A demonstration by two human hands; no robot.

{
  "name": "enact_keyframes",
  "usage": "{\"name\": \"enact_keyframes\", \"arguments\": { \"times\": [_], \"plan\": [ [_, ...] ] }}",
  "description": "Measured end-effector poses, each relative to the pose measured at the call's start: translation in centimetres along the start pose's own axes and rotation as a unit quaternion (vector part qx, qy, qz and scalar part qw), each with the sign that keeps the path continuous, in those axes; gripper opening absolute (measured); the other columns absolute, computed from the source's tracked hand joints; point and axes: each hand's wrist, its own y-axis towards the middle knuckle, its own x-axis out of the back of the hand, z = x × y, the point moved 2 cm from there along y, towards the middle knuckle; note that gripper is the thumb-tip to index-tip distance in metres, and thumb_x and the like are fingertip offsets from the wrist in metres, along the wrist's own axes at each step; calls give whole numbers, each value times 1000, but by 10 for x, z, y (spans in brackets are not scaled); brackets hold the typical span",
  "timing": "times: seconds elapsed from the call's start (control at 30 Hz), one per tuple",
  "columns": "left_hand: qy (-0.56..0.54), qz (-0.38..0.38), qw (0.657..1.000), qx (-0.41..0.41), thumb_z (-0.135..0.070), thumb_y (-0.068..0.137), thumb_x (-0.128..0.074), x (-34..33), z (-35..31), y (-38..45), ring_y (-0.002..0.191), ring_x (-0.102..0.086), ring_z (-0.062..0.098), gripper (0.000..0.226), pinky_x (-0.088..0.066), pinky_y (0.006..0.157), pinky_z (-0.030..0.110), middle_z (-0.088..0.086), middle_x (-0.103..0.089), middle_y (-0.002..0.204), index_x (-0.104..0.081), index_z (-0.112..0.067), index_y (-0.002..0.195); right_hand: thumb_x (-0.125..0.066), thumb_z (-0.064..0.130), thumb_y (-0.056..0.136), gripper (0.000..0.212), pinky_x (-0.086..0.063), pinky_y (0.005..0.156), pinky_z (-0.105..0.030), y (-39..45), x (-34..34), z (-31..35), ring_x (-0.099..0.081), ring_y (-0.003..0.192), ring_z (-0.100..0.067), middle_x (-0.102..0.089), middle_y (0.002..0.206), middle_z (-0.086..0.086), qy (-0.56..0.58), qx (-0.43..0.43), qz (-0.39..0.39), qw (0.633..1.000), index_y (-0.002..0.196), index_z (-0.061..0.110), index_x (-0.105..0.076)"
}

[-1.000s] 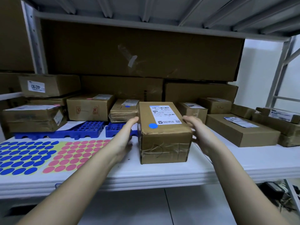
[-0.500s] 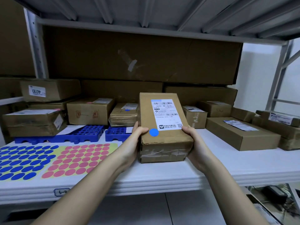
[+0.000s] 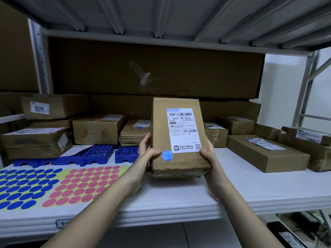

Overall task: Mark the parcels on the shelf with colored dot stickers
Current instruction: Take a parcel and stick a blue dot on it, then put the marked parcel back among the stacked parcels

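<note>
hands (image 3: 176, 158) gripping parcel (image 3: 177, 138), white shelf (image 3: 268, 185) (boxes behind), sticker sheets (image 3: 53, 187)

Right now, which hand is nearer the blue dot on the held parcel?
Left. The left hand grips the parcel edge with its thumb tip just beside the blue dot; the right hand holds the opposite edge, past the shipping label.

Single head-worn wide-angle view, facing forward and slightly down, close to the white shelf (image 3: 268, 190)

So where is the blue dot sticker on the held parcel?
Head view, centre: the blue dot sticker sits on the parcel's lower-left face, beside the shipping label, near the left hand.
</note>
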Motion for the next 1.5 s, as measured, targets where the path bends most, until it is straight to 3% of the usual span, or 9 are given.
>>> {"name": "enact_keyframes", "arguments": {
  "times": [0.1, 0.2, 0.3, 0.37, 0.53, 0.67, 0.83, 1.17, 1.5],
  "plan": [
    [76, -6, 997, -8, 2, 80, -59, -1, -3, 16, 85, -51, -7, 69, -41, 56, 1, 10, -41, 137, -31, 1, 143, -63, 43, 68, 74, -47, 86, -26, 7, 4, 5, -57, 121, -10, -62, 132, 8, 12, 1, -7, 1000, 139, 30, -45],
    [128, -19, 991, 23, -1, 96, -47, 2, -8, 35, 125, -45, 15, 55, -38, 76, 6, 6, -37, 148, -31, -10, 147, -59, 44, 76, 68, -46, 93, -29, 15, 7, 11, -55, 124, -11, -60, 134, 6, 14, -2, 11, 1000, 140, 26, -46],
    [184, 10, 979, 91, -68, 79, -56, -5, -11, 39, 139, -31, 16, 73, -28, 111, 36, -10, -32, 152, -33, -44, 144, -67, 53, 68, 80, -43, 103, -43, 23, 10, 14, -55, 126, -16, -59, 136, 4, 16, -20, 7, 1000, 141, 28, -45],
    [150, 37, 982, 108, -90, 57, -54, -5, -13, 30, 139, -33, 14, 91, -30, 112, 44, -10, -37, 150, -37, -50, 138, -63, 54, 71, 73, -45, 101, -45, 28, 10, 15, -57, 123, -17, -61, 133, 3, 17, -28, -25, 999, 138, 29, -48],
    [94, 40, 989, 110, -56, 95, -39, -10, -28, 39, 88, -66, 1, 37, -50, 67, 27, -13, -73, 97, -64, -30, 105, -48, 53, 90, 41, -56, 81, -41, 47, 17, 24, -69, 93, -16, -74, 105, 0, 50, -94, -124, 986, 118, 28, -65],
    [191, -3, 980, 56, -35, 101, -39, 4, -36, 51, 112, -54, 16, 30, -40, 87, 28, 1, -59, 122, -57, -18, 120, -49, 56, 89, 41, -56, 69, -33, 71, 24, 35, -69, 85, -16, -75, 96, 1, 10, -104, -144, 984, 116, 29, -66],
    [403, -9, 915, -25, -19, 100, -45, 20, -34, 70, 127, -44, 17, 41, -33, 97, 26, 2, -43, 143, -43, -15, 140, -50, 62, 85, 47, -58, 68, -38, 104, 23, 38, -70, 89, -23, -74, 97, -4, -13, -136, -153, 979, 115, 28, -65],
    [713, 66, 695, -67, -43, 94, -45, 28, -6, 130, 145, -16, 24, 64, -15, 118, 43, 2, -18, 159, -20, -24, 151, -57, 70, 75, 58, -54, 88, -45, 159, 25, 0, -68, 93, -28, -72, 102, -11, -27, -187, -188, 964, 109, 24, -63],
    [740, 63, 669, -39, -59, 95, -29, 44, 21, 165, 146, -13, 26, 60, -6, 119, 46, -1, -16, 159, -18, -36, 149, -55, 81, 54, 84, -48, 98, -48, 191, 37, -41, -66, 102, -28, -70, 108, -8, -65, -197, -198, 958, 118, 26, -59]
  ]
}}
